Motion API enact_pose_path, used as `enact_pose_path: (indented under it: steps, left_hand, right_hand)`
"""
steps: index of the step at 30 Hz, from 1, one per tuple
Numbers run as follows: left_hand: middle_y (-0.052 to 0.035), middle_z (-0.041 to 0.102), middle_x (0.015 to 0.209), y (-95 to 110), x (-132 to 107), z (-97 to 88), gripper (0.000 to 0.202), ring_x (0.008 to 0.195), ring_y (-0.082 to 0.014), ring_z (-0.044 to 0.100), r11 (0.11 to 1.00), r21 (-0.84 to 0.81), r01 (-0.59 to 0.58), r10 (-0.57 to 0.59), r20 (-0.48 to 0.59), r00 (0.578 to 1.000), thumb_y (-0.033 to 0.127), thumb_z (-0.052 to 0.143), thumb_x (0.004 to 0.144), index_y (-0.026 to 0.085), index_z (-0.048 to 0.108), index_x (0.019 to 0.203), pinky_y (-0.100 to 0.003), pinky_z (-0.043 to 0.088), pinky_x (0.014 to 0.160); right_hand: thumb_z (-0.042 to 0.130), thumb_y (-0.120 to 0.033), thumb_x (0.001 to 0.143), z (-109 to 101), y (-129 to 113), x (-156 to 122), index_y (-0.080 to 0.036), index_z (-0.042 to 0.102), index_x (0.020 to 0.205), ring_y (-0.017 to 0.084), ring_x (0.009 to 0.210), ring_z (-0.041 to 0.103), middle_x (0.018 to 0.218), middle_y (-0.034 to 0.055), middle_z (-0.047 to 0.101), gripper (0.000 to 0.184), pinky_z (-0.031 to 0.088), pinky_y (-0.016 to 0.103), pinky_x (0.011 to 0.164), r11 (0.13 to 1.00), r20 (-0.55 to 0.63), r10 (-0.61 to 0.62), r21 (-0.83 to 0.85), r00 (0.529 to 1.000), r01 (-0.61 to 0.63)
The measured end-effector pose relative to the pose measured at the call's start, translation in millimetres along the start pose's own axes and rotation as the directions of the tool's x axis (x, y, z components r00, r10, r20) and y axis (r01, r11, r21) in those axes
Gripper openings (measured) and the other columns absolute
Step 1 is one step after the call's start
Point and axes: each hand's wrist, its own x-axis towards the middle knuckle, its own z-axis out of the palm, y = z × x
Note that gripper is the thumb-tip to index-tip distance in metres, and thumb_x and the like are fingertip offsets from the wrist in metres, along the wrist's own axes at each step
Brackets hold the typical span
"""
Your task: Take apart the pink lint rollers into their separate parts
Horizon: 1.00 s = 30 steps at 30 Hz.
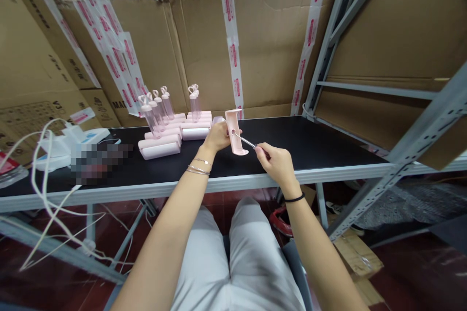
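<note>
My left hand [216, 137] is closed round a pink plastic shell [234, 132], held upright above the black table top [314, 142]. A thin metal tool [243, 140] is pinched in my right hand [276, 161], its tip touching the inner face of the shell. Both hands hover over the table's near middle. To the left of my left hand lie rows of pink and white cases [160, 146], and several clear tubes with heart-shaped tops [157, 109] stand on them.
Cardboard sheets with pink tape [233, 53] wall the back of the table. A grey metal rack [368, 90] with cardboard stands at the right. White cables [44, 175] and small white devices [75, 138] lie at the left. My knees sit below the table edge.
</note>
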Motion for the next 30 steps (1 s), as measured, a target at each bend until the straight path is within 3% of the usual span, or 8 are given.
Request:
enact_pose_path:
  steps: [5, 19, 23, 30]
  left_hand:
    - [-0.0073, 0.074, 0.079, 1.2, 0.3, -1.4, 0.013, 0.069, -0.0185, 0.069, 1.0, 0.011, -0.012, 0.012, 0.016, 1.0, 0.027, 0.066, 0.078, 0.017, 0.073, 0.077, -0.026, 0.052, 0.061]
    - [-0.0088, 0.075, 0.089, -1.6, -1.6, -3.8, 0.015, 0.08, -0.0216, 0.071, 0.999, 0.023, 0.028, -0.029, 0.067, 0.997, 0.025, 0.065, 0.077, 0.018, 0.075, 0.086, -0.029, 0.055, 0.07]
    - [-0.0081, 0.075, 0.091, 0.8, -1.9, -6.3, 0.015, 0.084, -0.0223, 0.071, 0.996, 0.09, 0.013, -0.022, 0.094, 0.995, 0.022, 0.063, 0.077, 0.019, 0.075, 0.087, -0.032, 0.056, 0.077]
    - [-0.0085, 0.075, 0.09, 1.7, -1.9, -6.4, 0.015, 0.085, -0.0232, 0.071, 0.984, 0.179, 0.009, -0.022, 0.069, 0.997, 0.028, 0.065, 0.079, 0.019, 0.073, 0.088, -0.032, 0.056, 0.077]
  right_hand:
    - [0.04, -0.036, 0.093, -0.9, -1.0, -0.7, -0.019, 0.069, 0.081, 0.011, 0.048, 0.048, 0.056, 0.0007, 0.06, 0.036, 0.027, 0.024, 0.053, 1.0, -0.006, 0.012, -0.003, 1.0, -0.012]
    - [0.038, -0.038, 0.094, -1.1, -0.5, -1.6, -0.02, 0.068, 0.077, 0.011, 0.048, 0.048, 0.055, 0.0011, 0.059, 0.039, 0.026, 0.024, 0.053, 1.0, 0.0, 0.006, -0.016, 1.0, -0.006]
    - [0.036, -0.038, 0.094, -1.9, -0.6, -0.9, -0.02, 0.067, 0.075, 0.011, 0.047, 0.046, 0.054, 0.0009, 0.058, 0.04, 0.026, 0.024, 0.052, 1.0, 0.018, 0.008, 0.008, 1.0, -0.008]
    - [0.038, -0.036, 0.094, -2.1, 0.0, -0.5, -0.02, 0.066, 0.074, 0.011, 0.046, 0.045, 0.053, -0.0002, 0.056, 0.038, 0.025, 0.024, 0.052, 1.0, 0.024, 0.021, 0.017, 1.0, -0.021]
